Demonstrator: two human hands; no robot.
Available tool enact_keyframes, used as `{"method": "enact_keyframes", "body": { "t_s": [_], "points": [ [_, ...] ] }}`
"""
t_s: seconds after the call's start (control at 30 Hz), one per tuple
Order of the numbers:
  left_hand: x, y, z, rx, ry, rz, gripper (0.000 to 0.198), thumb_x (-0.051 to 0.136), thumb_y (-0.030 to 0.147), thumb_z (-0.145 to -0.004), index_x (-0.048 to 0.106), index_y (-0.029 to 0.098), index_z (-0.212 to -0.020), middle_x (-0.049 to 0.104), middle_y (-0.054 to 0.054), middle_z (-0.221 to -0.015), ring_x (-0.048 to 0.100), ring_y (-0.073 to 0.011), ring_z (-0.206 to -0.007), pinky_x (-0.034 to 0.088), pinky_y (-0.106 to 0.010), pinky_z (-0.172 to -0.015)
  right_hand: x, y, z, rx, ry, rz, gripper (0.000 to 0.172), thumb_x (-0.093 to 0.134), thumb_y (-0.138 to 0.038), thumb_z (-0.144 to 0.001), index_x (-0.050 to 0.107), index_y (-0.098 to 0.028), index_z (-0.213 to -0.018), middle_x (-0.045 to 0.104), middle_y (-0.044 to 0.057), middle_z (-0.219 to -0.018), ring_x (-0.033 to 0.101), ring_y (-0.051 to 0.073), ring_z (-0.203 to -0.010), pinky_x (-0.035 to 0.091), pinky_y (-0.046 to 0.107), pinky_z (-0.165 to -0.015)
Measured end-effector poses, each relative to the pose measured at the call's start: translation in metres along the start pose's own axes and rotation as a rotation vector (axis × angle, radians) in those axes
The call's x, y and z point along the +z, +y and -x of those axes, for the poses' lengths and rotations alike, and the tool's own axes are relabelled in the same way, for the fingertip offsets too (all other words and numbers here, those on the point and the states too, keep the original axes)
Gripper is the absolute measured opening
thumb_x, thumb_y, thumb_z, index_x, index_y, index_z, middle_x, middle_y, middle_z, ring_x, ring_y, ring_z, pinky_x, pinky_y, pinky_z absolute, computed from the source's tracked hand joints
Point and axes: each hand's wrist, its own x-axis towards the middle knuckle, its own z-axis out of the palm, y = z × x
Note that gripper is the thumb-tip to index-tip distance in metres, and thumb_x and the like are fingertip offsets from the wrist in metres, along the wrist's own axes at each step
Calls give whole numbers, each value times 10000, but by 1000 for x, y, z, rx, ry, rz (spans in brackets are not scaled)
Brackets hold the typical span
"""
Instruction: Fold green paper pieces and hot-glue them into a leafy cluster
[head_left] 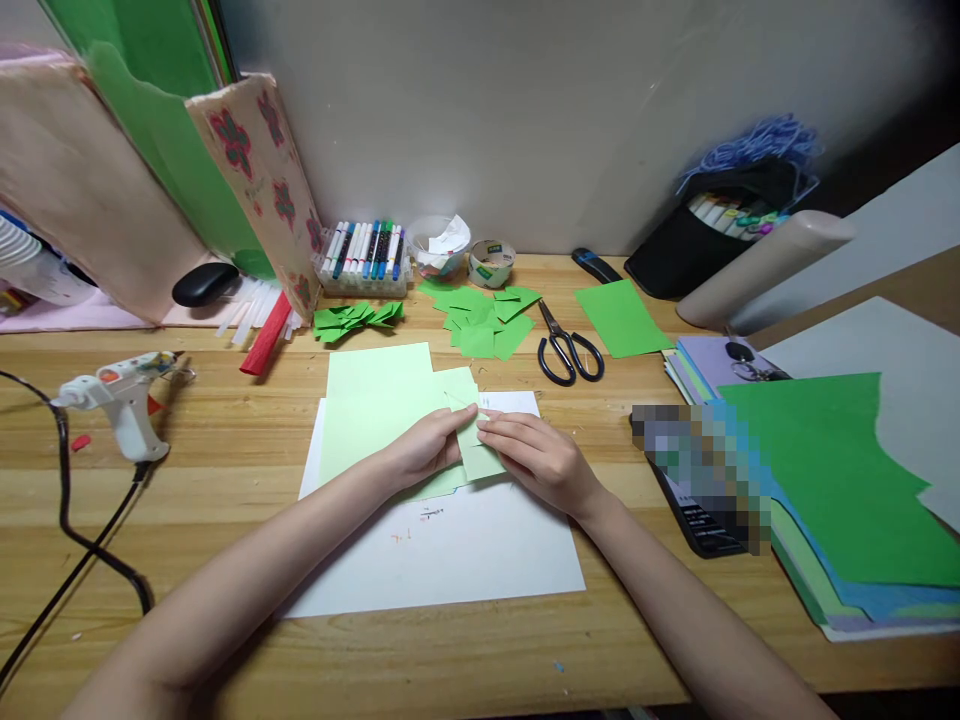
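Note:
Both my hands are closed on a small piece of pale green paper (pixel 481 460) that has creases or cuts across it. My left hand (pixel 429 447) grips its left side with the thumb on top. From the right, the fingers of my right hand (pixel 541 458) press together on its edge. Beneath lies a larger pale green sheet (pixel 375 410), over a white sheet (pixel 450 560) with small marks. Behind them are a pile of cut bright green paper pieces (pixel 480 325), folded green pieces (pixel 356 318) and black-handled scissors (pixel 568 350), opened a little.
At the left stands a white glue gun (pixel 127 400) with a black cord. Markers (pixel 366 250), a plastic bowl (pixel 439 250) and a tape roll (pixel 491 263) line the wall. To the right are a phone (pixel 697 500), partly blurred, and a stack of coloured paper (pixel 832 480).

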Motion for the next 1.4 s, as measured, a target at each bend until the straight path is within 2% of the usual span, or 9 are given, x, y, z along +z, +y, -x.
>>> {"method": "enact_keyframes", "body": {
  "t_s": [0.4, 0.57, 0.67, 0.77, 0.87, 0.97, 1.07, 1.23, 1.4],
  "points": [
    [2, 1, 1, 12, 21, -31, 259, 467, 173, -863, 623, 36, -1018, 683, -126, -849, 632, -164, -764, 443, -305, -813, 0, -2, -2, 113, 9, -160, 253, 514, -121, -826, 613, -209, -1041, 663, 64, -1031, 564, 202, -1048, 469, 408, -905],
    [2, -1, 3, 49, -46, -195, 342, 492, 286, -857, 590, 108, -1133, 631, -136, -1086, 561, -220, -1030, 346, -365, -964, -8, -7, -6, 716, 235, -417, 134, 547, -295, -823, 618, -188, -860, 661, 61, -853, 621, 181, -790, 504, 315, -682],
    [7, 0, 7, 131, -50, -365, 338, 525, 341, -833, 624, 154, -1096, 596, -115, -1155, 496, -229, -1113, 295, -350, -996, -12, -5, -7, 939, 49, -652, 213, 601, -379, -770, 615, -167, -761, 642, 37, -743, 594, 157, -673, 464, 267, -584],
    [12, 0, 9, 235, -46, -554, 298, 539, 353, -817, 661, 152, -999, 588, -103, -1142, 491, -213, -1085, 324, -301, -950, -13, -4, -8, 954, -60, -775, 221, 622, -374, -745, 632, -162, -685, 636, 26, -739, 571, 147, -693, 440, 266, -626],
    [15, -5, 10, 283, 76, -704, 314, 557, 391, -788, 648, 127, -933, 625, -85, -931, 545, -177, -840, 402, -272, -748, -13, -4, -10, 989, 67, -803, 216, 648, -368, -716, 634, -158, -674, 613, 12, -689, 541, 128, -650, 417, 253, -607],
    [15, -10, 10, 304, 259, -815, 333, 595, 441, -732, 611, 109, -758, 549, -16, -659, 456, -115, -595, 332, -226, -548, -14, -4, -11, 1026, 195, -758, 224, 672, -366, -688, 627, -149, -658, 582, 2, -641, 513, 115, -611, 402, 241, -585],
    [16, -11, 11, 301, 330, -875, 372, 584, 474, -716, 545, 119, -613, 443, 29, -549, 352, -80, -516, 257, -214, -496, -14, -3, -10, 1025, 209, -744, 229, 673, -369, -686, 627, -146, -657, 580, 4, -643, 515, 119, -619, 405, 241, -589],
    [17, -6, 13, 234, 310, -1028, 375, 577, 468, -702, 514, 131, -550, 395, 41, -522, 296, -75, -501, 213, -214, -476, -12, -2, -10, 978, 124, -822, 233, 640, -388, -713, 647, -161, -766, 626, 20, -743, 554, 138, -693, 430, 249, -636],
    [18, -5, 15, 181, 203, -1173, 424, 566, 445, -707, 379, 158, -457, 275, 64, -472, 223, -69, -479, 171, -218, -462, -9, -2, -10, 982, 139, -848, 229, 664, -383, -686, 614, -160, -683, 591, -4, -666, 528, 117, -622, 420, 235, -593]
  ]
}}
